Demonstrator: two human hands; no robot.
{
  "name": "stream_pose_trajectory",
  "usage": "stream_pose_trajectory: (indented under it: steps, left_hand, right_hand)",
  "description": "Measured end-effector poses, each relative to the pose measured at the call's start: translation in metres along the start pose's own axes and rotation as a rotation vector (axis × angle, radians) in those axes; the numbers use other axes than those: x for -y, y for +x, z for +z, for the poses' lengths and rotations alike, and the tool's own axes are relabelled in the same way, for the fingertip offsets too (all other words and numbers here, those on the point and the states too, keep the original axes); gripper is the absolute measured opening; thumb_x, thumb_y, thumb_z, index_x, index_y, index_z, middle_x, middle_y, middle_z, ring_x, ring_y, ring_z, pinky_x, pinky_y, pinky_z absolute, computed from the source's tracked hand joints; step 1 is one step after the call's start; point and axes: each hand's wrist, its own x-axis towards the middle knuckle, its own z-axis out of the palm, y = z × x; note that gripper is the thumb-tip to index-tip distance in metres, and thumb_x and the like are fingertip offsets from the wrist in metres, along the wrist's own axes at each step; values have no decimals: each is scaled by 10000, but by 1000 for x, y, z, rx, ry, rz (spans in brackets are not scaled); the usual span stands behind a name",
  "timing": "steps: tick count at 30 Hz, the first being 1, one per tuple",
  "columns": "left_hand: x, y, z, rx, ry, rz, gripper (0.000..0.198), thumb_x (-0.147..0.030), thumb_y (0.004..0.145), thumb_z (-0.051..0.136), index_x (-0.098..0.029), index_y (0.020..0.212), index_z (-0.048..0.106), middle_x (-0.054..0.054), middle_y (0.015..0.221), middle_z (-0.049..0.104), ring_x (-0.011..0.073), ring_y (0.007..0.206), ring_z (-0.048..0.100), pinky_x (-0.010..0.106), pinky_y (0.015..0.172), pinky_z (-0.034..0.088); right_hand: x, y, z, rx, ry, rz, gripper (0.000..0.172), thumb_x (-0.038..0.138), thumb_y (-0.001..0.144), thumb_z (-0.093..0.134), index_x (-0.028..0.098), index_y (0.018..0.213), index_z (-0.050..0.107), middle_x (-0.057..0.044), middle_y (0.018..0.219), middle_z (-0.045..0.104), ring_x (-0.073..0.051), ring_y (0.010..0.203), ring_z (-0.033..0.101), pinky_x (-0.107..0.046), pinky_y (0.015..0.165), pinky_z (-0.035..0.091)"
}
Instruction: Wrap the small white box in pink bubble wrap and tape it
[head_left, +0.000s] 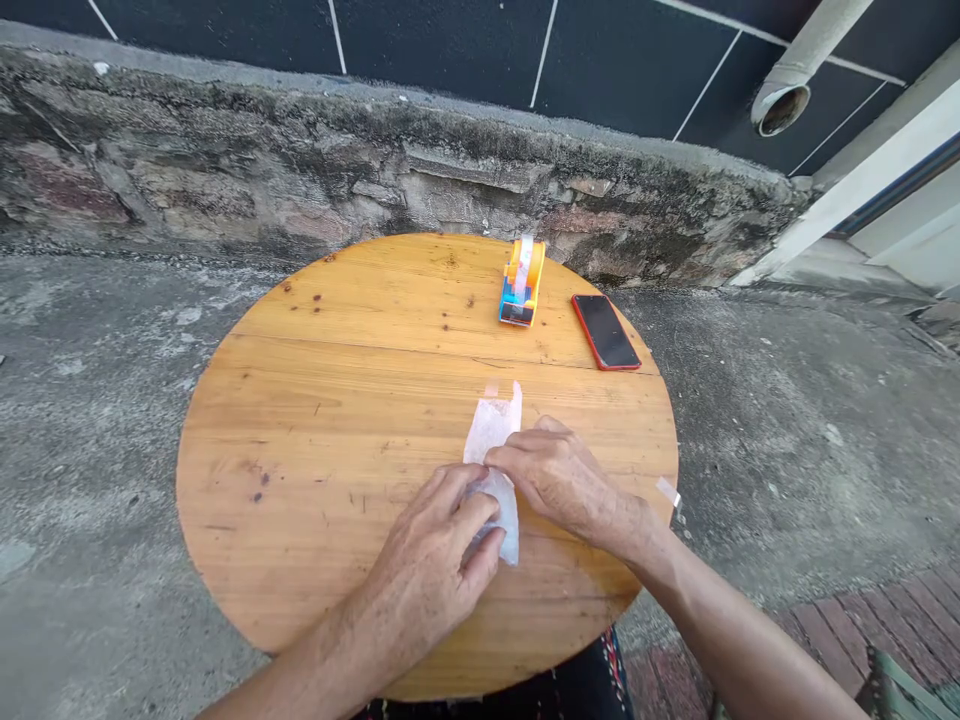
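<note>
Table (337, 420): wood, smooth, varnished, with a soft sheen. Wrap (489, 425): thin, translucent, wrinkled; paper or plastic, cannot tell. Dispenser (532, 285): smooth plastic. Tape (667, 491): glossy clear film. Phone (606, 332): glossy, glass-like screen. Floor (97, 420): rough, matt concrete. Ledge (300, 170): rough, weathered stone. Tiles (435, 50): smooth, low sheen. Pipe (802, 60): dull, apparently plastic

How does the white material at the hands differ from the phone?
The white material is pale throughout; the phone has a dark screen and red edge. The left hand and right hand touch the white material, while the phone lies untouched. The white material looks irregular, the phone neatly rectangular. Both are on the wooden table.
</note>
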Motion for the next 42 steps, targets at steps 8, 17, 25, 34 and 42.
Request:
stream_pose_trajectory:
  steps: [8,17,25,34,42]
  left_hand:
    - [1,-2,3,-27,-19,-16,99,-100,824,522,-181,849,574,90,1143,493,208,1020,530,331,837,507]
    - [0,6,-3,-29,10,87,87,-91,817,551,-170,828,586,84,1151,546,234,1080,505,397,939,449]
    - [4,9,-6,32,-10,103,75,-97,829,542,-167,820,567,74,1037,604,221,1004,527,384,879,447]
    - [6,10,-8,88,-71,89,106,-80,815,534,-186,820,531,37,964,608,186,933,529,327,807,439]
    - [6,10,-7,103,-106,65,122,-63,812,517,-184,810,530,32,965,593,174,940,516,314,821,431]
  right_hand:
    - [-13,4,13,-25,183,-94,208,183,962,457,227,950,659,4,882,689,-131,825,608,-276,776,400]
    - [-6,3,15,-15,283,98,233,134,906,502,233,1091,604,0,1021,705,-147,903,636,-278,796,448]
    - [-5,-5,17,-4,391,210,255,161,945,439,227,1134,597,-17,1049,703,-154,951,643,-295,827,478]
    - [35,-64,12,-134,433,278,536,381,877,603,232,1357,415,-83,1279,577,-226,1186,516,-420,995,440]
    - [46,-56,47,-252,342,267,731,332,794,691,185,1402,312,-134,1335,520,-276,1218,486,-455,1012,431]
